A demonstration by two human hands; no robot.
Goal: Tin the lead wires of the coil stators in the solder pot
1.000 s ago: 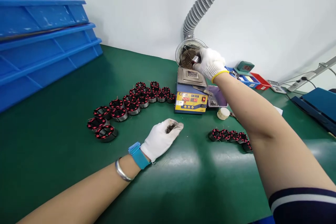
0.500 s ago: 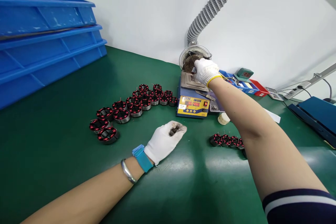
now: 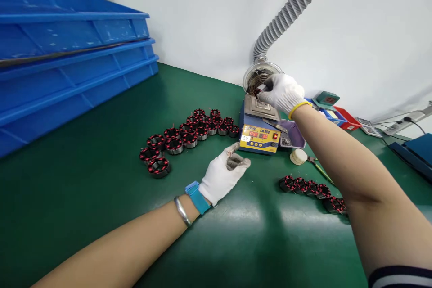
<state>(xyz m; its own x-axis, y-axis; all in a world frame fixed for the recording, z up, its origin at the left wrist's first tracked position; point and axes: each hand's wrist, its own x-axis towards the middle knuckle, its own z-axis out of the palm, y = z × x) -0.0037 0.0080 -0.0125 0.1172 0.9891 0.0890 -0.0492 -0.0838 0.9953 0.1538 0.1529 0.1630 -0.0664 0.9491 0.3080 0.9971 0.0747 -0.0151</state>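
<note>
While your right hand [image 3: 281, 92] pinches a wound ring [image 3: 258, 92] by the yellow-fronted unit [image 3: 259, 140], near the desk's [image 3: 236, 234] far edge, a loose grip could drop it, tbh. Your left hand [image 3: 221, 175]'s half-open, seemingly empty.

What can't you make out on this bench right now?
All in the head view:
Red-and-silver piece: mostly covered by the white-gloved right hand.
Right row of red-and-black rings: its end, behind the right forearm.
Small white label: writing too small.
Stacked blue plastic trays: cut off by the left edge.
</note>
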